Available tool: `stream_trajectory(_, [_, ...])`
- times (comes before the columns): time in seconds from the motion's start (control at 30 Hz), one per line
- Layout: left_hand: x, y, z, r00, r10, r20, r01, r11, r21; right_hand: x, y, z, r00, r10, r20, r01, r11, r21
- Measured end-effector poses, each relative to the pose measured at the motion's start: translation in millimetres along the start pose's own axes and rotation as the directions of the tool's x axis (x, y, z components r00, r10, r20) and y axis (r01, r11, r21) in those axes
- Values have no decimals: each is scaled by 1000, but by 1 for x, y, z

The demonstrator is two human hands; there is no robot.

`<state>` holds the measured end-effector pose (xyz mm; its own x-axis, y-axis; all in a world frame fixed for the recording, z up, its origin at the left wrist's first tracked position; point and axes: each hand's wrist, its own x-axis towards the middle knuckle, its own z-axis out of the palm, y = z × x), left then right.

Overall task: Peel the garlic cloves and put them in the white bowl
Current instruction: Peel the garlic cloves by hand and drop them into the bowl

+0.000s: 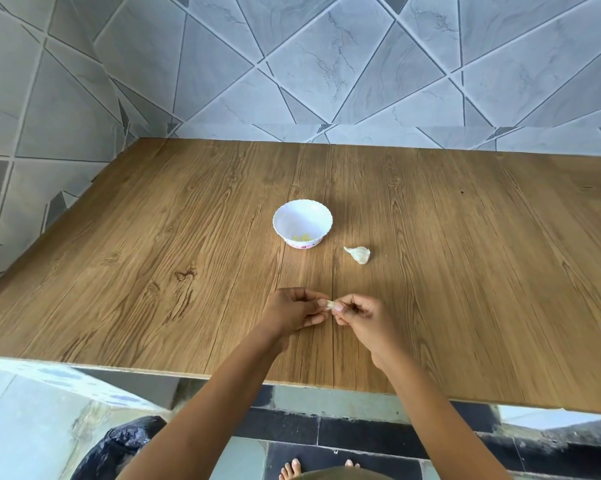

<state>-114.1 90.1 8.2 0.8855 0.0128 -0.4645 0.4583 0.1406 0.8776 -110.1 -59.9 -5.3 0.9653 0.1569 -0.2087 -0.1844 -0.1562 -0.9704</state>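
Left hand (294, 308) and right hand (358, 315) pinching one small papery garlic clove (328, 304) between curled fingertips above the wood-grain table (153, 254) toward its near edge, scalloped white bowl (302, 223) mid-surface holding pale yellow peeled pieces, unpeeled garlic piece (358, 254) just right of it, marbled grey triangular wall tiles (327, 64) behind

One white bowl (287, 221), one garlic clove (328, 304), one garlic piece (359, 254), two hands (292, 311) (361, 315).

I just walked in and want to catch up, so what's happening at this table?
A person is peeling a garlic clove, pinching it between the fingers of the left hand and right hand above the wooden table. The white bowl beyond already holds a few yellowish peeled pieces. One unpeeled garlic chunk lies on the table just right of the bowl.
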Motion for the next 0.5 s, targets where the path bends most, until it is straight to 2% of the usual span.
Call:
stream_trajectory(0.1, [-2, -1, 0, 1000, 26, -10, -26, 1000, -10, 1, -3, -4, 999, 36, 32, -38, 998, 56])
stream_trajectory(0.2, [-6, -1, 2, 988, 149, -34, -148, 988, 39, 3, -7, -8, 998, 36, 54, -41, 996, 77])
stream_trajectory(0.33, [-5, -2, 6, 938, 335, -93, -307, 923, 234, 8, -9, -7, 999, -43, 24, 43, 999, 18])
stream_trajectory(0.43, [-3, -3, 7, 873, 473, -121, -383, 817, 431, 11, -7, -3, 990, -143, -20, 141, 987, -78])
stream_trajectory(0.5, [-2, -4, 7, 837, 535, -116, -419, 762, 494, 13, -4, -2, 978, -207, -32, 200, 968, -151])
